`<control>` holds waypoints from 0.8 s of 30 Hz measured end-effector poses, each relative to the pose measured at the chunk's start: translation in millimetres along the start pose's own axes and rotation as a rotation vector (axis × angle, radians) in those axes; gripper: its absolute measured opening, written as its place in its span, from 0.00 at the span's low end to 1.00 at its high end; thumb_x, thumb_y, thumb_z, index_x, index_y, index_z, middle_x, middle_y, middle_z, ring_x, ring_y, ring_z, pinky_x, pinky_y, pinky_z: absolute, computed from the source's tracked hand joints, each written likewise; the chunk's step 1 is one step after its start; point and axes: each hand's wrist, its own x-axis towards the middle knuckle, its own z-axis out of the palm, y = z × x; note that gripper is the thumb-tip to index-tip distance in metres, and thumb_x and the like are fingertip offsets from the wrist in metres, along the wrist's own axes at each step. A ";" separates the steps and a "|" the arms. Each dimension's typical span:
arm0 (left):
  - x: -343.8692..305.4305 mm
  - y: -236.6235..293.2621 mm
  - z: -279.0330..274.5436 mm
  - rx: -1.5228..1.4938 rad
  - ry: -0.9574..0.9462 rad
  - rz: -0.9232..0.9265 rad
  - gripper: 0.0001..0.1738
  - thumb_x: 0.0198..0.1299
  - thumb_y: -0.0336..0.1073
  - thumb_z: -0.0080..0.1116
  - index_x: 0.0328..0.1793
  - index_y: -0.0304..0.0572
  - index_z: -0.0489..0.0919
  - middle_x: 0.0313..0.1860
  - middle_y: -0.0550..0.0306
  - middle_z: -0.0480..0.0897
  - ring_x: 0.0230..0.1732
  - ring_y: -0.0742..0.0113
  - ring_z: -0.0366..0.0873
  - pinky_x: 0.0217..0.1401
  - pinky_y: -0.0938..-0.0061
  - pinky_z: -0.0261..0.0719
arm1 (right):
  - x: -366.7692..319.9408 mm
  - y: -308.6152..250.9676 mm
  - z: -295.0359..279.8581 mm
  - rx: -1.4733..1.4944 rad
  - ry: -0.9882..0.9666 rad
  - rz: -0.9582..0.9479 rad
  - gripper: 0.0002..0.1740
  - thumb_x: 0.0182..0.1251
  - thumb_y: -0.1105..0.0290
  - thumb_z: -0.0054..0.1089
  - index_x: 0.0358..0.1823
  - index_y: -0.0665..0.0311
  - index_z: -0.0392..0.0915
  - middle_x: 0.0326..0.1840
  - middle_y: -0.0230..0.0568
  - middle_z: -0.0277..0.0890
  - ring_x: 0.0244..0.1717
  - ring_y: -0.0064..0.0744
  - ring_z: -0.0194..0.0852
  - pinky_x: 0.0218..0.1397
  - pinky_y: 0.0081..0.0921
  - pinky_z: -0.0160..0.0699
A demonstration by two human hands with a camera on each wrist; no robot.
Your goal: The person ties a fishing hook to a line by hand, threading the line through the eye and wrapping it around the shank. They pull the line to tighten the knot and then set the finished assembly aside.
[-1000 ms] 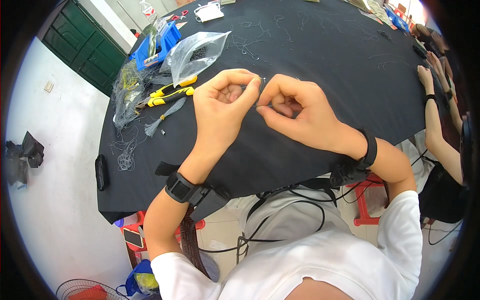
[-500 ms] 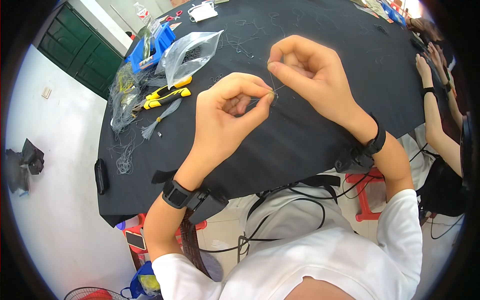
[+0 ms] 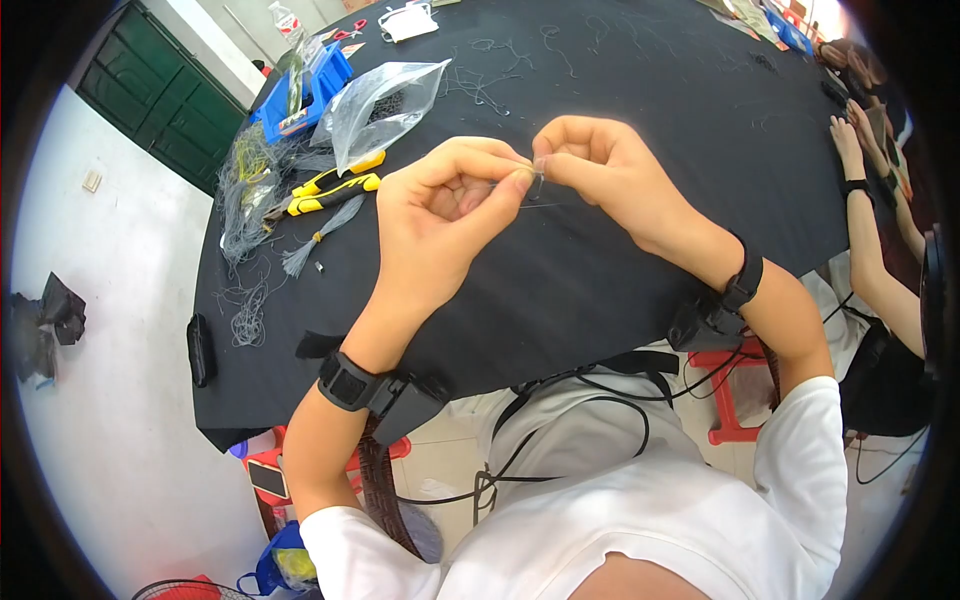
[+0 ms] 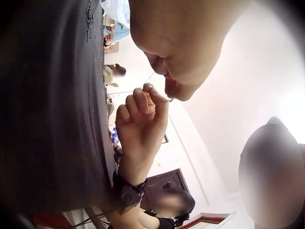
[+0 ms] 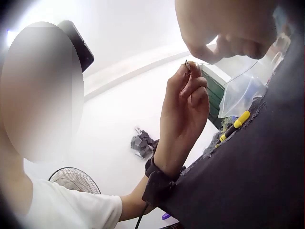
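Observation:
My left hand (image 3: 430,225) pinches a small fish hook (image 5: 187,66) between thumb and forefinger, above the table. The hook's curved metal pokes out past the fingertips in both wrist views. Close beside it, my right hand (image 3: 625,190) has thumb and forefinger pressed together on a thin, pale fishing line (image 5: 240,74). The fingertips of both hands almost meet in the head view. One end of the line trails out below the right fingers. Much of the line near the hook is hidden by the fingers.
Left on the black-covered table (image 3: 560,300) lie yellow-black pliers (image 3: 330,195), a tied line bundle (image 3: 318,238) and tangled line (image 3: 245,200). Behind them are a clear plastic bag (image 3: 375,110) and a blue bin (image 3: 320,85). Another person's arm (image 3: 855,200) rests at the right edge.
My right hand first rose away up and to the right, with line stretched between the hands, then came back down to the left fingertips. The left hand shifted slightly and kept its pinch.

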 end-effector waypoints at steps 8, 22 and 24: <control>0.5 -0.2 0.4 -0.077 0.126 -0.036 0.06 0.56 0.21 0.59 0.41 0.28 0.79 0.37 0.57 0.81 0.34 0.83 0.75 0.37 0.89 0.72 | -5.7 15.0 16.8 0.063 -0.048 -0.026 0.03 0.61 0.74 0.57 0.31 0.63 0.73 0.20 0.17 0.61 0.21 0.07 0.51 0.23 0.12 0.49; 1.4 -9.0 4.4 0.065 0.151 -0.034 0.03 0.53 0.21 0.60 0.35 0.31 0.81 0.33 0.64 0.79 0.25 0.88 0.59 0.26 0.90 0.58 | -15.6 -5.0 25.2 -0.446 0.099 -0.519 0.05 0.53 0.76 0.60 0.28 0.63 0.72 0.14 0.25 0.52 0.17 0.15 0.48 0.20 0.18 0.50; 1.0 -10.4 3.9 0.116 0.124 0.000 0.03 0.52 0.21 0.61 0.34 0.32 0.81 0.32 0.65 0.79 0.24 0.87 0.57 0.25 0.89 0.57 | -15.0 -8.6 21.9 -0.461 0.121 -0.528 0.05 0.54 0.76 0.61 0.29 0.63 0.73 0.15 0.24 0.52 0.17 0.14 0.48 0.20 0.17 0.50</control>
